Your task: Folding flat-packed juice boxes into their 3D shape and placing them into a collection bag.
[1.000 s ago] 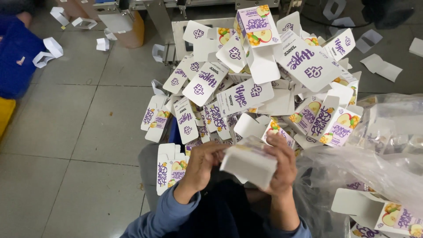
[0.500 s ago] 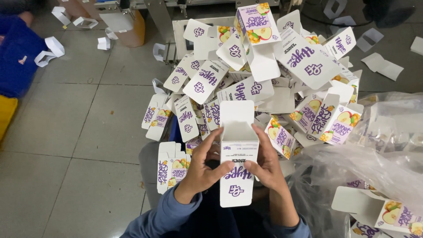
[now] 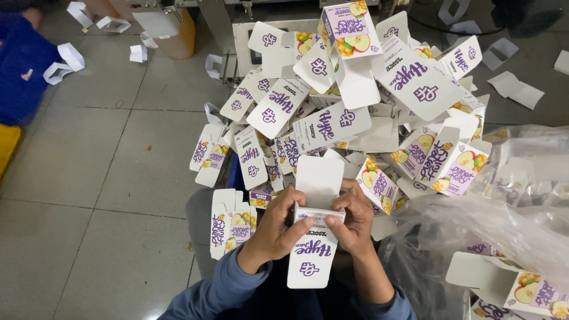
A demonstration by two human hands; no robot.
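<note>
Carton [image 3: 314, 237] sits between both hands, just below the big pile [image 3: 355, 112] of same cartons, close to the person's chest. Long axis runs straight away from the body: one open flap up top toward the pile, other end pointing back at the torso. Left hand [image 3: 278, 228] grips carton's left edge, thumb across the front face near the upper fold. Right hand [image 3: 354, 220] clamps the right edge, fingers curled over the upper rim, thumb pressing on the front. Both hands closed on it, roughly level w/ each other, neither clearly nearer; both sit at the upper half, so lower half hangs free below the wrists.

Looks: flat-ish white card box, purple lettering and logo on the front, top flap plain white and standing open, w/ a tuck tab. Can't tell if bottom end is closed.

Around it: small stack [image 3: 232, 225] of folded cartons w/ fruit print just left of the left hand. Clear plastic bag [image 3: 474, 237] right of the carton, more cartons showing under it. Tiled floor [image 3: 106, 178] left of the pile, w/ loose white scraps well away.
</note>
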